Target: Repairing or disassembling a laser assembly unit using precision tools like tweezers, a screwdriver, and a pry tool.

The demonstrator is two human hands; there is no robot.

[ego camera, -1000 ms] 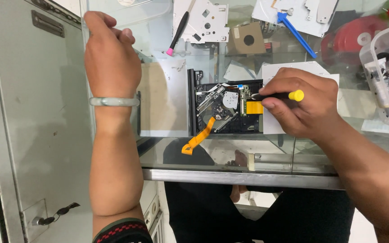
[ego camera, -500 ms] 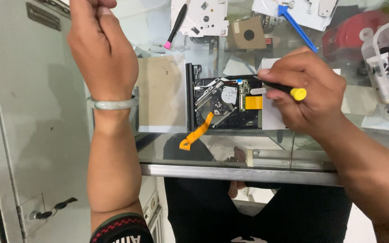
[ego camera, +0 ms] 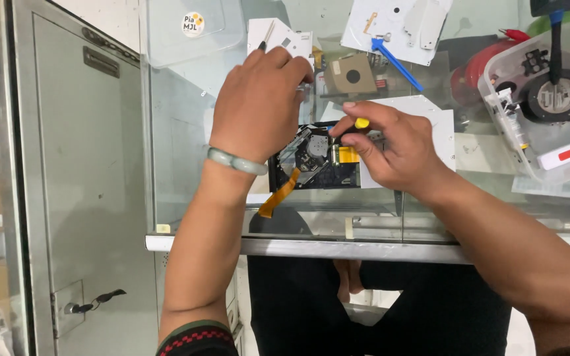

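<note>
the right hand (ego camera: 400, 148) pinches a small screwdriver with a yellow cap (ego camera: 361, 122) between thumb and fingertips, its tip pointing down into the open mechanism; the rest of the tool is hidden behind the fingers. the left hand (ego camera: 258, 105) lies just beside it, fingers curled together over the upper left edge of the same mechanism; whether they grip anything beneath cannot be told from here. a pale green bangle (ego camera: 235, 161) circles the left wrist.

the mechanism is a disc drive assembly (ego camera: 315, 161), a black rectangular frame with silver metal parts, a round hub near its middle and a small yellow patch beside the right hand. an orange ribbon cable (ego camera: 278, 198) trails from its lower left corner toward the counter edge. it rests on the glass counter (ego camera: 186, 132), between the two hands, partly on a white sheet (ego camera: 443, 125).

farther back on the glass lie white metal plates (ego camera: 397, 26), a blue-handled tool (ego camera: 397, 62), a small brown cardboard box (ego camera: 351, 76) and a clear plastic lid with a round sticker (ego camera: 192, 29). to the right a clear plastic tub (ego camera: 549, 99) holds a black wheel-like part and small pieces, with a red coil behind it. a metal rail edges the counter front. a grey metal cabinet door (ego camera: 74, 198) with a latch stands at the left.
</note>
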